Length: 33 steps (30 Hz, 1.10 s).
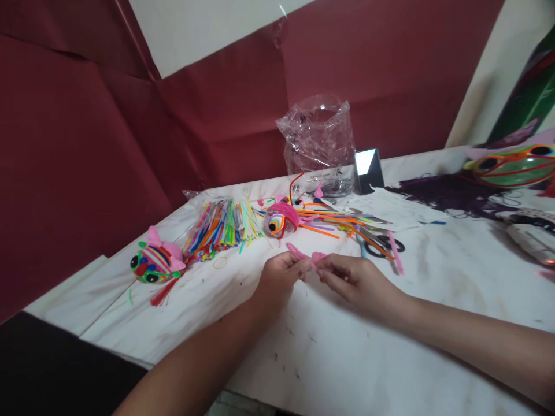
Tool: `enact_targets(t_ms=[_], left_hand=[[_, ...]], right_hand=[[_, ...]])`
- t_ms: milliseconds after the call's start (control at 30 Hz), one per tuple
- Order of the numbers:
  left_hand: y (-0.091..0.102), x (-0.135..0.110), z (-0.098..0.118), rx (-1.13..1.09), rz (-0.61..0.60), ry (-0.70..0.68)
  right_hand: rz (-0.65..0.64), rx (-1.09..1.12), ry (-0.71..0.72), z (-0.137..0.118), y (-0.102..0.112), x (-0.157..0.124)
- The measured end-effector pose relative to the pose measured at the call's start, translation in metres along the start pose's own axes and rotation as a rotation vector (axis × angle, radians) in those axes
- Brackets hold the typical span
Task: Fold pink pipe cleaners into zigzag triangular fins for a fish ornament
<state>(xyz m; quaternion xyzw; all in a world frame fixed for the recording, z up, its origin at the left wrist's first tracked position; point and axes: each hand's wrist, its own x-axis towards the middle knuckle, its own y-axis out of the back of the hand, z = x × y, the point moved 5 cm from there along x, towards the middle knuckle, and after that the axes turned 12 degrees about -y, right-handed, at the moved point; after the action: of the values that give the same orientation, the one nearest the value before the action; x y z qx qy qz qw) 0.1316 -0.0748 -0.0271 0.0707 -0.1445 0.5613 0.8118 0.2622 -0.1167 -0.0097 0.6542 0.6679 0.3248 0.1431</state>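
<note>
My left hand [280,276] and my right hand [353,280] meet over the white table [329,358], both pinched on a pink pipe cleaner [303,255] bent between the fingertips. Just beyond them lies a half-made pink ball figure [281,219] with a striped eye. A finished striped figure [155,263] with pink ears and a red tassel rests at the left.
A bundle of coloured sticks in plastic [219,226] lies behind the hands, with loose orange and pink sticks [347,222] and black scissors [385,245] to the right. A clear plastic bag [318,138] and a phone [367,169] stand at the back. A rubber band [220,262] lies nearby.
</note>
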Motion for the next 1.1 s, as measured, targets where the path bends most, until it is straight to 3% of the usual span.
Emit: enact_targets(t_ms=[200, 467, 633, 700, 767, 867, 967, 1100], left_hand=[[0.0, -0.003, 0.002, 0.2, -0.018, -0.015], [-0.003, -0.003, 0.011, 0.255, -0.052, -0.03], [-0.017, -0.009, 0.001, 0.051, -0.276, 0.123], [-0.011, -0.006, -0.005, 0.016, -0.216, 0.186], [0.001, 0.0, -0.008, 0.078, -0.081, 0.197], [0.017, 0.009, -0.007, 0.207, 0.019, 0.18], [0.02, 0.013, -0.007, 0.304, -0.01, 0.196], [0.016, 0.011, -0.008, 0.384, -0.072, 0.184]], right_hand=[[0.001, -0.029, -0.005, 0.001, -0.002, 0.0], [-0.006, -0.007, -0.029, -0.003, 0.003, -0.001], [-0.079, 0.092, -0.094, 0.001, 0.009, 0.01], [-0.072, 0.071, -0.134, 0.012, 0.013, 0.019], [0.004, -0.037, -0.145, 0.026, 0.019, 0.028], [0.086, -0.295, -0.049, 0.04, 0.021, 0.037], [0.054, -0.504, 0.073, 0.044, 0.012, 0.036], [0.037, -0.502, -0.012, 0.048, 0.003, 0.033]])
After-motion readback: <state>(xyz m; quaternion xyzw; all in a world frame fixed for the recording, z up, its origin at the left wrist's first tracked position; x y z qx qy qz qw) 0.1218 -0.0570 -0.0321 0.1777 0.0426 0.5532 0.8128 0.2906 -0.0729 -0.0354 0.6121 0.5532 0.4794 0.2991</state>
